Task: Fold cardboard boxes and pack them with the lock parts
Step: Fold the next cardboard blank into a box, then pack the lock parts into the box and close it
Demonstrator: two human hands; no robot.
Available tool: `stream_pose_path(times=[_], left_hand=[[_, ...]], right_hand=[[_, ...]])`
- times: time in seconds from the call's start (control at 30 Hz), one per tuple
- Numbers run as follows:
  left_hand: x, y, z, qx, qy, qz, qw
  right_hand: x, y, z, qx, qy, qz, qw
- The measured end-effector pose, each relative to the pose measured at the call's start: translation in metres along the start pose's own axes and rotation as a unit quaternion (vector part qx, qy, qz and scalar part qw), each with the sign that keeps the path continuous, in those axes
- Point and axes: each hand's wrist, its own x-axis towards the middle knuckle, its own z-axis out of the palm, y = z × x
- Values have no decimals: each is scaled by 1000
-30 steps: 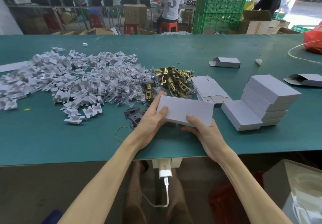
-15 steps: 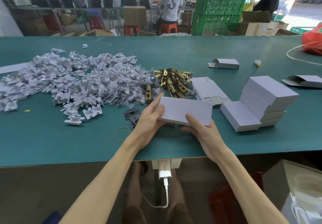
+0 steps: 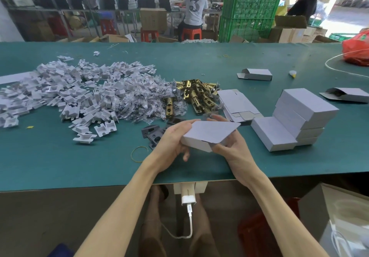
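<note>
I hold a closed grey cardboard box (image 3: 209, 132) just above the green table (image 3: 60, 163), turned at an angle. My left hand (image 3: 171, 143) grips its left end, thumb on top. My right hand (image 3: 231, 147) cups its right end from below, fingers curled round the far edge. Behind the box lie brass lock latches (image 3: 197, 95), small bagged parts (image 3: 143, 101) and dark strike plates (image 3: 153, 135). Flat unfolded boxes (image 3: 237, 105) lie to the right of the latches.
A pile of white card inserts (image 3: 60, 91) covers the left of the table. A stack of closed boxes (image 3: 293, 119) stands at the right. Two half-folded boxes (image 3: 255, 74) (image 3: 347, 95), a rubber band (image 3: 138, 154) and a red bag (image 3: 357, 49) also lie about.
The box has been lifted a little and rotated, so one corner now points right. My right hand has slid under its right end; my left hand kept its grip.
</note>
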Motion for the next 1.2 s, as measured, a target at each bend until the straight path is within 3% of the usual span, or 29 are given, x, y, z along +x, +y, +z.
stream_pose_path(times=[0.17, 0.33, 0.47, 0.67, 0.8, 0.93, 1.2], left_hand=[[-2, 2, 4, 15, -50, -7, 999], [-6, -2, 3, 90, -60, 29, 994], [-3, -5, 2, 59, -48, 4, 997], [3, -4, 4, 18, -31, -1, 999], [2, -6, 2, 0, -40, 1, 999], [1, -3, 0, -16, -33, -10, 999], [1, 4, -1, -109, 27, -13, 994]], right_hand=[[0, 5, -3, 8, 38, 2, 999], [1, 2, 8, -87, -27, 6, 996], [-1, 1, 8, -80, 0, 9, 997], [-1, 0, 5, 41, 109, 70, 991], [-1, 2, 7, -33, 82, 65, 994], [-2, 2, 5, -38, 43, 67, 996], [0, 3, 6, -25, 75, 58, 995]])
